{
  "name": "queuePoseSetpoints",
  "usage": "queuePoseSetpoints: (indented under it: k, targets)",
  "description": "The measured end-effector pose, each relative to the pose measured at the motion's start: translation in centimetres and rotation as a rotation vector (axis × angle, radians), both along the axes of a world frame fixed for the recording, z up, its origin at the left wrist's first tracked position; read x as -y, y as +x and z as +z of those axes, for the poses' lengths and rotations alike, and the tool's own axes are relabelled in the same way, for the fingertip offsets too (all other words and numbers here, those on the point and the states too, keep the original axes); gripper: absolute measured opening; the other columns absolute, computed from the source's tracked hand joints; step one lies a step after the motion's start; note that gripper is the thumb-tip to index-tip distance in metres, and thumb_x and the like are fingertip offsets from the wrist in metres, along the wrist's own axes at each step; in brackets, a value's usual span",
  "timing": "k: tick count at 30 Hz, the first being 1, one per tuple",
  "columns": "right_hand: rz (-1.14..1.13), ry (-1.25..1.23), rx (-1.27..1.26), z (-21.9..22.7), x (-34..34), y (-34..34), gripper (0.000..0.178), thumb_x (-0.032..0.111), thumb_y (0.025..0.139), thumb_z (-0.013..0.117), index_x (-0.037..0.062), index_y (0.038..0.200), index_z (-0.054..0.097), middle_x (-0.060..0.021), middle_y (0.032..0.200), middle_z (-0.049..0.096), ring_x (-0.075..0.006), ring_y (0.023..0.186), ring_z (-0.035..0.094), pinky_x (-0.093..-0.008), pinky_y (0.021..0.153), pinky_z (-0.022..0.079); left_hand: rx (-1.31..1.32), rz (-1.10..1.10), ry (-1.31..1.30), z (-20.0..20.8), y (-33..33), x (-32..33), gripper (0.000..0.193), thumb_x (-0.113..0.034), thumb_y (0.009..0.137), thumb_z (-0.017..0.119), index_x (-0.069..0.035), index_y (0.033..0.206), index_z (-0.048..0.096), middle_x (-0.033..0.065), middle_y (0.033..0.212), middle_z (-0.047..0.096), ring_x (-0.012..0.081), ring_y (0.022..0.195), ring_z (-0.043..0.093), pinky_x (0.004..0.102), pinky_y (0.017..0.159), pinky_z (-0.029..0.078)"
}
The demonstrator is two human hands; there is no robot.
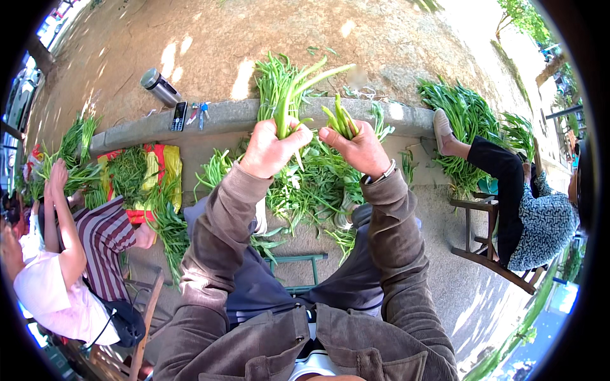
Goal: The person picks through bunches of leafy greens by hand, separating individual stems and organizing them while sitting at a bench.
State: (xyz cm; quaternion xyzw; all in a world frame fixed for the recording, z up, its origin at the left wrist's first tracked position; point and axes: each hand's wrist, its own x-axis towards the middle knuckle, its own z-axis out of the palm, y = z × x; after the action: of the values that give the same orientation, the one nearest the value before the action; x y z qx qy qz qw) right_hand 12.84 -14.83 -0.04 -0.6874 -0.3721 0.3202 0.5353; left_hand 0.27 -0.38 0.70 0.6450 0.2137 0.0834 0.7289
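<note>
My left hand (pixel 270 151) is closed round long pale-green stalks (pixel 284 113) of leafy greens, which point up and away from me. Close beside it, my right hand (pixel 365 151) grips a short bunch of green stalks (pixel 341 118) between thumb and fingers. The two thumbs face each other with a small gap between them. Below my hands, a loose heap of leafy greens (pixel 302 190) lies on the ground between my feet. Beyond the left hand, more upright-looking greens (pixel 272 81) rest at the kerb, partly hidden by that hand.
A stone kerb (pixel 232 117) runs across ahead, bearing a phone (pixel 178 117), keys (pixel 203 113) and a steel flask (pixel 160 87). People sit at left (pixel 54 279) and right (pixel 540 222), near greens (pixel 467 120) and a red-yellow sack (pixel 171 166). A green stool frame (pixel 316 270) shows below.
</note>
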Motion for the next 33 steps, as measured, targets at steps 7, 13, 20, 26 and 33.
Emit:
queuePoseSetpoints:
  k: [7,13,20,26,33]
  targets:
    - [-0.241,0.161,-0.313,0.0,1.0,1.6,0.022,0.025,0.089,0.054,0.0073,0.078,0.06,0.0033,0.06,0.052,-0.0042,0.051,0.046,-0.0198,0.045,0.035,-0.045,0.052,-0.028,0.4,-0.6,-1.0,0.016,-0.019,0.079,0.067,-0.005,0.08,0.061,-0.006,0.064,0.051,0.0012,0.049,0.04,0.0175,0.043,0.031]
    - [-0.262,0.268,-0.463,0.3,1.1,1.5,0.023,0.026,0.092,0.048,0.0066,0.081,0.052,-0.0027,0.066,0.056,-0.0102,0.052,0.052,-0.0237,0.05,0.042,-0.026,0.029,-0.057,0.3,-0.5,-0.9,0.023,-0.02,0.079,0.067,-0.003,0.093,0.061,-0.0041,0.066,0.051,0.0013,0.048,0.04,0.0165,0.041,0.03]
    - [-0.159,0.112,-0.395,1.0,-0.8,-1.3,0.016,0.019,0.08,0.067,0.0059,0.089,0.063,0.0052,0.063,0.055,-0.0011,0.049,0.043,-0.018,0.042,0.032,-0.012,-0.038,-0.003,0.1,-0.3,-0.3,0.023,-0.015,0.079,0.065,-0.001,0.097,0.061,-0.0024,0.069,0.054,0.0017,0.05,0.042,0.0169,0.044,0.033]
    - [-0.092,0.094,-0.373,0.4,-1.5,-1.5,0.016,0.014,0.082,0.064,0.0047,0.094,0.065,0.0036,0.064,0.058,-0.0013,0.049,0.044,-0.0184,0.042,0.033,0.07,-0.137,-0.043,0.2,0.3,0.7,0.017,-0.01,0.08,0.063,-0.001,0.094,0.06,-0.0023,0.071,0.056,0.0013,0.051,0.044,0.0176,0.044,0.033]
    - [-0.248,0.126,-0.365,0.8,-1.4,-1.0,0.013,0.017,0.082,0.065,0.0046,0.085,0.063,0.0024,0.062,0.057,-0.0034,0.047,0.044,-0.0191,0.042,0.034,0.016,-0.14,-0.079,0.1,0.0,-0.1,0.019,-0.011,0.081,0.062,0.002,0.095,0.06,0.0022,0.073,0.057,0.007,0.055,0.053,0.0209,0.05,0.044]
